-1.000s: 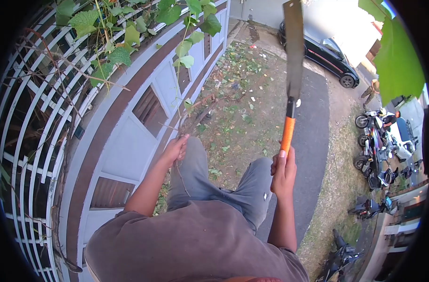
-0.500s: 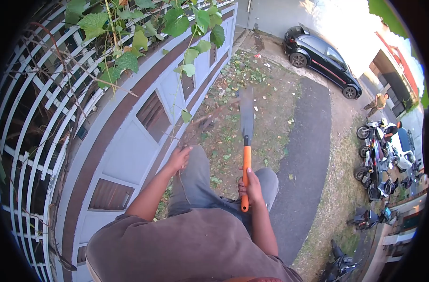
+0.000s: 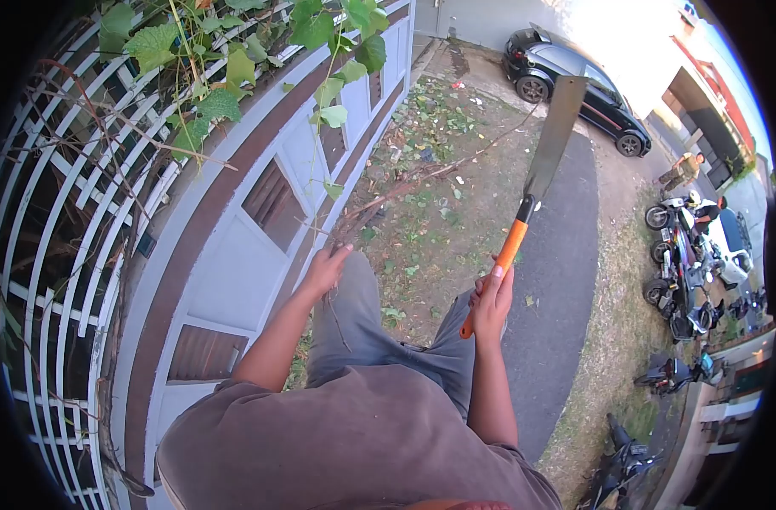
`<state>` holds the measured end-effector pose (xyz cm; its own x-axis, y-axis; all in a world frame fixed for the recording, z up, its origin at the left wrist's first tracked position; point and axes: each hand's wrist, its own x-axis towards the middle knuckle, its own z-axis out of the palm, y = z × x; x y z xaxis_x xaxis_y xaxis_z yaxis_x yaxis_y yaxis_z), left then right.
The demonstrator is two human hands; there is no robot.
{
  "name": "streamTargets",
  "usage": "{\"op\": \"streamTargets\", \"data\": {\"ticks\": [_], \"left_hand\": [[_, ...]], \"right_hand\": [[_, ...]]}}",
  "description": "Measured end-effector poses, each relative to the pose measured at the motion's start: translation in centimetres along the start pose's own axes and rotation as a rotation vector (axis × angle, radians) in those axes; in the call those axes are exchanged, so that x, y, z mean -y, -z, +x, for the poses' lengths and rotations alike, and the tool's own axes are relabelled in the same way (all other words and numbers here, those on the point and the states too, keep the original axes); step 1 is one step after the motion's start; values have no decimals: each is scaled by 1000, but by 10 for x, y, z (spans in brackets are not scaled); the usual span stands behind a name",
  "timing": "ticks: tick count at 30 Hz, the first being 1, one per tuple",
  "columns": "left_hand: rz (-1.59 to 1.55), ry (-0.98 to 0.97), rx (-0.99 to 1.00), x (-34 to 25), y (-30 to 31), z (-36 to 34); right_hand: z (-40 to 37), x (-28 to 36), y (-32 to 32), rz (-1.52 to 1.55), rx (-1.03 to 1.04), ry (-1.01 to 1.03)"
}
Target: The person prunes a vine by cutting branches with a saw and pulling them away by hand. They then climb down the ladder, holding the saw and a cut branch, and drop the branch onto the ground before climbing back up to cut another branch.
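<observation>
While the person looks down from a high place beside a grey panelled wall (image 3: pixel 235 255), the right hand (image 3: pixel 492 299) is closed around the lower end of the orange handle (image 3: pixel 509 248) of a machete (image 3: pixel 537 183). Its fingers wrap the handle fully. The long flat blade (image 3: pixel 556 136) points up and away, tilted to the right, above the dark paved strip (image 3: pixel 558 280).

The left hand (image 3: pixel 326 272) is closed on a thin dry vine (image 3: pixel 405 183). This vine runs from the hand up and to the right over the leaf-strewn ground (image 3: pixel 439 229). Its thin far end comes near the blade, but I cannot tell if they touch. The two hands are well apart.

Green leaves (image 3: pixel 209 51) hang on the white grille (image 3: pixel 56 221) at the upper left. Far below, a black car (image 3: pixel 575 81) stands at the top. Several motorbikes (image 3: pixel 685 263) are parked at the right, and another person (image 3: pixel 684 170) stands near them.
</observation>
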<state>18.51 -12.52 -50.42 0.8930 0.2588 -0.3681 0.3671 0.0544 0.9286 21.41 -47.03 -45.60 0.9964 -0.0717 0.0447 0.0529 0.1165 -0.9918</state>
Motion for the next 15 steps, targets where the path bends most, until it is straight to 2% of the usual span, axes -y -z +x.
{"op": "streamTargets", "data": {"ticks": [1,2,4,5,6,7,8,10,11,14,15], "left_hand": [[-12,-21,9,0,-2,-2],[-26,-41,19,0,-6,-4],[-105,-67,101,-2,-17,-13],[-182,-98,176,-5,-23,-14],[-182,-106,175,-4,-25,-13],[48,-139,120,2,-27,-16],[275,-170,61,7,-27,-19],[263,-177,50,4,-22,-23],[250,-163,50,4,-18,-25],[363,-215,72,-9,-14,-32],[425,-237,56,-15,-15,-32]], "right_hand": [[2,-9,-1,-21,-66,89],[0,-25,-3,-22,-70,90],[-11,-51,-13,-58,73,-122],[-12,-53,-13,-61,75,-113],[-14,-47,-17,163,161,-468],[-19,-45,-18,390,245,-828],[-24,-52,-13,391,248,-831],[-18,-66,-6,664,362,-871],[-14,-72,-3,679,361,-872],[-13,-91,13,1208,501,-963],[-13,-92,11,1212,503,-959]]}}
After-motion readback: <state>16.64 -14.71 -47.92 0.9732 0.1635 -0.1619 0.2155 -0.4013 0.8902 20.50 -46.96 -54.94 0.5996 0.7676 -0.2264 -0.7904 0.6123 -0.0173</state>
